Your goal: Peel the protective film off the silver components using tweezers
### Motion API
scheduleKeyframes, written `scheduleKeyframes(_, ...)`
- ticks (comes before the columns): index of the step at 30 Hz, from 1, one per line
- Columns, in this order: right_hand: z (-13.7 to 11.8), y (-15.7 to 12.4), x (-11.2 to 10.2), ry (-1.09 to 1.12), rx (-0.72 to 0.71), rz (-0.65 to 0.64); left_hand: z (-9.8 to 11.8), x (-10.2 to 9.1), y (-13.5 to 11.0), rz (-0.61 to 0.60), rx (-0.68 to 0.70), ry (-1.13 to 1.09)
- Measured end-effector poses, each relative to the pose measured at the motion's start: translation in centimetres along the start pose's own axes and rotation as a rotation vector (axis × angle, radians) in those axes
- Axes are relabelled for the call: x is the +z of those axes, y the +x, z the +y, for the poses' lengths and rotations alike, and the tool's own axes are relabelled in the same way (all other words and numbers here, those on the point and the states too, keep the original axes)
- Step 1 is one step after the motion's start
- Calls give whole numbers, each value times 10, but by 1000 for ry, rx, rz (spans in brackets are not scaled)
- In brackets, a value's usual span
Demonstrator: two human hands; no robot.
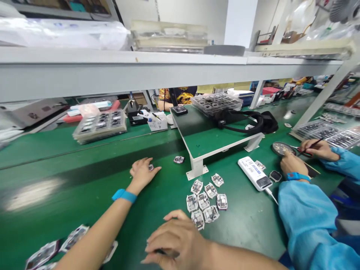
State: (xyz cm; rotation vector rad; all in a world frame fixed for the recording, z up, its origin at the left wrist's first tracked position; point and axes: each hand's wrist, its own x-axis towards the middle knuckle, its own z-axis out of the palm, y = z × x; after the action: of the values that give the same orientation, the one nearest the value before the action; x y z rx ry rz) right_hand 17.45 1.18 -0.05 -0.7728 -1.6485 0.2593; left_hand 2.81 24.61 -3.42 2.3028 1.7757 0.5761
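The left grip (142, 173) is loosely spread around one small unit (151, 167) at the tabletop (112, 202), a pose that suits handling something flat by its edges; whether it pinches, I cannot tell. The right grip (174, 238), nearer the body, is curled; a dark patch shows between thumb and fingers, perhaps a tool, so its hold is unclear. Just beyond and right of it lie eight cases (203, 201), insides up, probably to keep their parts visible and within reach. One loose case (179, 159) sits right of the left grip, beside one stand (202, 139). Well right of both grips, a co-worker's two hands (294, 165) are at one round dish (278, 149).
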Motion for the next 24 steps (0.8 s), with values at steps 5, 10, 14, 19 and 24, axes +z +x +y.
scheduleKeyframes(5,8,-3,6,-54,-75,81,46,35,16,-86,150,-135)
scheduleKeyframes(10,8,-3,0,-54,-63,3,67,39,13,-99,126,-287)
scheduleKeyframes(14,2,0,-8,-50,-44,-24,66,20,-13,-61,21,-461)
scheduleKeyframes(19,-1,4,-11,-6,-95,30,66,-8,-70,-77,-166,-800)
scheduleKeyframes(24,-2,4,-10,102,48,76,62,-39,-134,-229,-340,-1139)
